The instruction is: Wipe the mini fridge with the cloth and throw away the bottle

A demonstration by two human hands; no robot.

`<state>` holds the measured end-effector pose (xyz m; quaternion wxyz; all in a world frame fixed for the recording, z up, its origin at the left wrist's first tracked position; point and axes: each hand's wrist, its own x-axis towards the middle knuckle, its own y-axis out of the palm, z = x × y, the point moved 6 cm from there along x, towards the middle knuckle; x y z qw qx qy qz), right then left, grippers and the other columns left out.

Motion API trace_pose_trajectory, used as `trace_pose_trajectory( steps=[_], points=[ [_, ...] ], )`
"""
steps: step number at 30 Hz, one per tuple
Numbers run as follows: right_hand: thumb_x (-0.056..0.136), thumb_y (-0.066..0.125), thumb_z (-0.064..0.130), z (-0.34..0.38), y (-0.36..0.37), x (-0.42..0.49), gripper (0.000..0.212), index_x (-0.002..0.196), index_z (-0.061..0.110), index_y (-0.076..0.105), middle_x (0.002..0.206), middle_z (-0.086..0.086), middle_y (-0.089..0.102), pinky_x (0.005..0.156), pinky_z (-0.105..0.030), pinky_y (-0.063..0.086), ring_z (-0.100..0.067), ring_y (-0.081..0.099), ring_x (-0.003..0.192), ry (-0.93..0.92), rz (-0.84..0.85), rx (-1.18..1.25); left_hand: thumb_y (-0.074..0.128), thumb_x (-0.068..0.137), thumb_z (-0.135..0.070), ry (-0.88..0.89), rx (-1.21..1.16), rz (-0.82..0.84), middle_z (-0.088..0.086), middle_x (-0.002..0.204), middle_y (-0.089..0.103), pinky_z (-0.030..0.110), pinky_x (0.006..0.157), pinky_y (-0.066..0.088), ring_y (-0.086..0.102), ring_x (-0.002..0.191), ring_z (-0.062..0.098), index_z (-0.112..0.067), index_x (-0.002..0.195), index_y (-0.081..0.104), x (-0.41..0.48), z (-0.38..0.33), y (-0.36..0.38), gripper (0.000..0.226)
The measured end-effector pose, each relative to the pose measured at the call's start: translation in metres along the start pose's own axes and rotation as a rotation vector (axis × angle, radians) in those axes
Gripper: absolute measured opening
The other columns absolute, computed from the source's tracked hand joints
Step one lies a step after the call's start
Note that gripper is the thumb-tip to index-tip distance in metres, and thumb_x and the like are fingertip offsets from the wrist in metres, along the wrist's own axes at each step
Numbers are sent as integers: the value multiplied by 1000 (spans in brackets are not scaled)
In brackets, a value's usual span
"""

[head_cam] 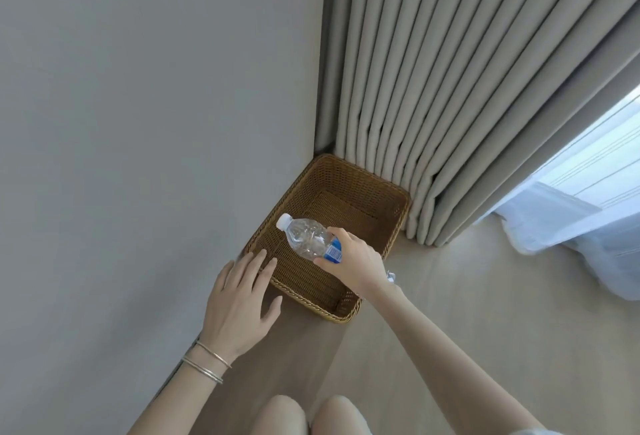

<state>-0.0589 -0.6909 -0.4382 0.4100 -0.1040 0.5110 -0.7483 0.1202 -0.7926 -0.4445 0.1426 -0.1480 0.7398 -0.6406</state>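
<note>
My right hand (pixel 349 261) has its grip clamped around the labelled lower half of the clear plastic water bottle (pixel 308 239), white cap pointing toward ten o'clock, so the bottle lies almost flat over the open wicker basket (pixel 398 208). I judge I'm holding it low and level so it can drop in without bouncing off the rim. My left hand (pixel 239 299) holds nothing, fingers spread and relaxed, hovering at the basket's near-left corner at about eight o'clock from the bottle; whether it touches the rim I can't tell. The basket looks empty and sits on the floor in the corner, with the plain wall (pixel 145 116) at nine o'clock and the pleated curtain (pixel 460 88) at one o'clock, its hem just beside the basket's far edge. Nothing blocks the opening. Neither fridge nor cloth is in view.
</note>
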Motion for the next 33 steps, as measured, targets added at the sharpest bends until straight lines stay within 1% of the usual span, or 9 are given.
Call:
trace_pose_trajectory(
  steps=[2, 6, 12, 15, 20, 22, 25, 29, 33],
  points=[
    [84, 59, 54, -22, 45, 28, 64, 137, 27, 36, 127, 6, 55, 81, -31, 49, -16, 57, 107, -8, 7, 9, 34, 92, -50, 1, 5, -13, 9, 137, 58, 46, 106, 40, 55, 125, 29, -14, 132, 61, 11, 12, 46, 60],
    [84, 60, 52, -67, 128, 75, 63, 137, 25, 36, 126, 4, 56, 81, -33, 51, -18, 57, 105, -13, 31, 14, 42, 89, -47, 5, 18, -42, 9, 139, 57, 43, 110, 31, 53, 126, 28, -13, 133, 60, 34, 34, 128, 59],
    [83, 65, 46, -124, 227, 124, 62, 133, 21, 40, 119, -1, 58, 78, -33, 50, -21, 59, 100, 33, 126, 46, 41, 91, -47, -11, 26, -65, 9, 141, 55, 46, 108, 38, 53, 128, 28, -13, 135, 57, 53, 57, 212, 59],
    [80, 69, 44, -141, 261, 142, 65, 133, 19, 41, 119, -4, 59, 81, -34, 51, -23, 59, 102, 61, 191, 63, 39, 92, -48, -8, 28, -74, 9, 141, 55, 47, 108, 39, 52, 129, 28, -13, 136, 57, 55, 65, 235, 58],
    [78, 74, 37, -158, 305, 155, 68, 134, 15, 41, 122, -7, 57, 83, -29, 48, -23, 56, 107, 101, 327, 66, 40, 93, -48, -2, 27, -76, 9, 141, 55, 45, 108, 39, 52, 128, 27, -13, 136, 57, 52, 68, 255, 58],
    [79, 74, 34, -159, 319, 154, 68, 135, 13, 40, 125, -8, 56, 89, -31, 49, -24, 55, 110, 105, 377, 70, 41, 92, -48, 4, 40, -74, 8, 140, 56, 44, 106, 41, 53, 127, 27, -14, 135, 58, 49, 64, 256, 57],
    [82, 72, 32, -157, 332, 155, 71, 139, 13, 36, 133, -9, 51, 100, -33, 44, -24, 50, 120, 93, 442, 44, 42, 92, -47, 18, 55, -72, 8, 137, 58, 44, 104, 43, 55, 125, 26, -15, 133, 60, 49, 63, 257, 55],
    [82, 70, 36, -150, 326, 149, 77, 144, 15, 30, 139, -9, 46, 104, -34, 40, -24, 45, 125, 60, 453, -3, 42, 91, -48, 6, 64, -48, 7, 137, 58, 43, 105, 42, 56, 125, 26, -16, 132, 59, 52, 65, 249, 55],
    [85, 67, 34, -135, 278, 127, 81, 150, 22, 19, 155, -5, 24, 114, -42, 26, -24, 28, 139, 10, 346, 56, 41, 91, -49, 8, 50, -66, 8, 137, 59, 45, 105, 41, 56, 125, 27, -15, 132, 60, 55, 61, 207, 56]
  ],
)
